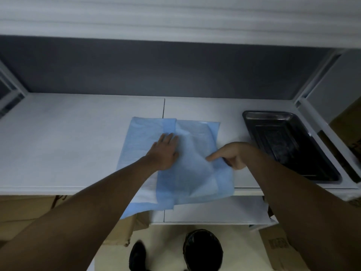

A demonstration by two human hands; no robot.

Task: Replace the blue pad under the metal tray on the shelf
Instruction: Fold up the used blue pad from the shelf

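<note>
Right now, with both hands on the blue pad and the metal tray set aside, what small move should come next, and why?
Probably the right hand, pinching a fold, should draw it toward the metal tray while the left hand presses flat. The blue pad is still partly folded and overhangs the front edge of the shelf, so it needs spreading and sliding back before the tray goes on.

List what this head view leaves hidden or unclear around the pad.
- Blue pad: part of it lies under the left hand and forearm.
- Right hand: curled fingertips hidden, grip on the fold unclear.
- Metal tray: interior too dark to read.
- Black bin: cut off by the bottom edge.
</note>
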